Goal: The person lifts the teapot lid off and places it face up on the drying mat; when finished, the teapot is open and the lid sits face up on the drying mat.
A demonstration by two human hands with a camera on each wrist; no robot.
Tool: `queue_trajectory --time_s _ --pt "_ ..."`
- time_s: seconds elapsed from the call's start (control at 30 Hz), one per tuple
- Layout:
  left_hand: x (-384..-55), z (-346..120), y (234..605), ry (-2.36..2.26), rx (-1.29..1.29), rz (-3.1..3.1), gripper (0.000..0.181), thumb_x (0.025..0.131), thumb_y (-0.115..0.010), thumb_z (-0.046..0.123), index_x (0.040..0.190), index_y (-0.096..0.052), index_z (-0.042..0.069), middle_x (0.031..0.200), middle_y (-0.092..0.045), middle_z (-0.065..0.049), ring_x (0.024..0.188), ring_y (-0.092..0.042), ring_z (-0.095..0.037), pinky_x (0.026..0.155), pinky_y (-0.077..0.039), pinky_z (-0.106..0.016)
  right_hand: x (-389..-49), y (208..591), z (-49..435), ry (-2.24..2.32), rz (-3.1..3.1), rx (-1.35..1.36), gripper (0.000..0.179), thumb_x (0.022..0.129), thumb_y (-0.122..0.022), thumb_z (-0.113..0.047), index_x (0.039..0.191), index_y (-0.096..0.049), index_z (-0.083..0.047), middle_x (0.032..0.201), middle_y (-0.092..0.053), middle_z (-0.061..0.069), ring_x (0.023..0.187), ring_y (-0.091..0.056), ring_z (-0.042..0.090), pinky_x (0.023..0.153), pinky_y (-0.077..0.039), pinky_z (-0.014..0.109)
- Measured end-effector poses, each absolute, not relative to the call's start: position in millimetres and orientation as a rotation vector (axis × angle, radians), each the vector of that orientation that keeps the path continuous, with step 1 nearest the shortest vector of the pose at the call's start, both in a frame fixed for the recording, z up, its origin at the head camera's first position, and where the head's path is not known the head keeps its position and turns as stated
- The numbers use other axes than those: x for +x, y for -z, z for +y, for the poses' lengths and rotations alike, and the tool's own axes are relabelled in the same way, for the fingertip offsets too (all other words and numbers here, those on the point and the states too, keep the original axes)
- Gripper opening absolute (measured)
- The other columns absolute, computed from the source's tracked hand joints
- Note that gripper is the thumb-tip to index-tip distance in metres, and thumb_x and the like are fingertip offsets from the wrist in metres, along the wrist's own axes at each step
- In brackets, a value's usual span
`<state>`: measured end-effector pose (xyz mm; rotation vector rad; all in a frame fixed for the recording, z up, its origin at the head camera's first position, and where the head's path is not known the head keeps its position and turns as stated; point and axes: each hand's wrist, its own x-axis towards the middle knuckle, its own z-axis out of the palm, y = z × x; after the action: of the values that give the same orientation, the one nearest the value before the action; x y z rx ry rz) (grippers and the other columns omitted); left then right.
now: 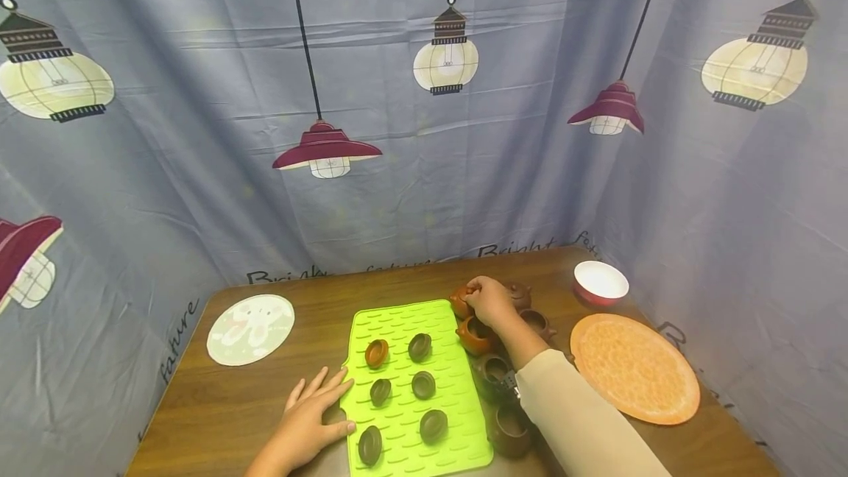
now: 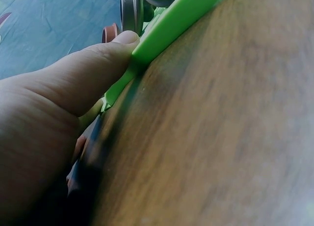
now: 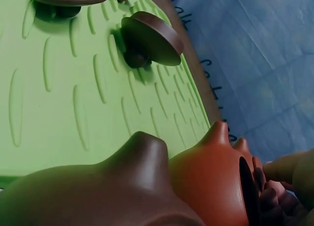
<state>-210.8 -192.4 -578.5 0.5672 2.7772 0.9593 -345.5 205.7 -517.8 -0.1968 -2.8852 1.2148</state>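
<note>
My right hand reaches to the far end of a group of small clay teapots and pinches at the top of the far reddish-orange teapot, where its lid is; the fingers mostly hide the lid. Nearer stands a lidless orange teapot, beside a dark brown teapot. My left hand has its fingers spread, with fingertips and thumb on the left edge of the green mat. Upside down on the mat lie several teapot lids, one an orange lid, the others brown, such as a brown lid.
More dark teapots line the mat's right side, under and beside my right forearm. Further right are a red bowl with a white inside and a round orange placemat. A pale rabbit-patterned mat lies back left. A printed curtain hangs behind the table.
</note>
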Motion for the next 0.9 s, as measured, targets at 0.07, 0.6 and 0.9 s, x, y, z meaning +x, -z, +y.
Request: queue_trajectory --time_s 0.07,0.6,0.9 --pt "-210.3 -192.9 578.9 -0.958 0.566 2.78 0.079 0.086 -0.078 0.058 0.151 -0.057 0.017 0.168 -0.04 -0.005 0.16 -0.019 -0.044 0.122 0.007 -0.074 -347.2 519.4 205.0 -1.192 -2.892 -0.204 0.024 0.102 -0.069 -0.022 0.122 -0.068 -0.008 0.116 -0.073 0.01 0.099 -0.069 0.027 0.081 -0.059 0.041" --pt "-212.1 -193.6 583.9 -0.977 0.598 2.776 0.081 0.086 -0.078 0.059 0.151 -0.056 0.016 0.168 -0.04 -0.005 0.159 -0.02 -0.046 0.121 0.006 -0.076 -348.0 523.2 206.8 -1.247 -2.852 -0.264 0.013 0.105 -0.063 -0.019 0.114 -0.065 -0.01 0.108 -0.068 0.011 0.084 -0.061 0.024 0.067 -0.05 0.033" --pt "-211.7 -194.2 582.8 -0.995 0.596 2.782 0.08 0.086 -0.079 0.056 0.15 -0.057 0.014 0.168 -0.04 -0.005 0.159 -0.02 -0.046 0.121 0.007 -0.077 -343.4 517.9 204.3 -1.35 -2.801 -0.266 0.016 0.108 -0.061 -0.026 0.116 -0.061 -0.013 0.101 -0.066 0.009 0.073 -0.057 0.02 0.06 -0.047 0.03"
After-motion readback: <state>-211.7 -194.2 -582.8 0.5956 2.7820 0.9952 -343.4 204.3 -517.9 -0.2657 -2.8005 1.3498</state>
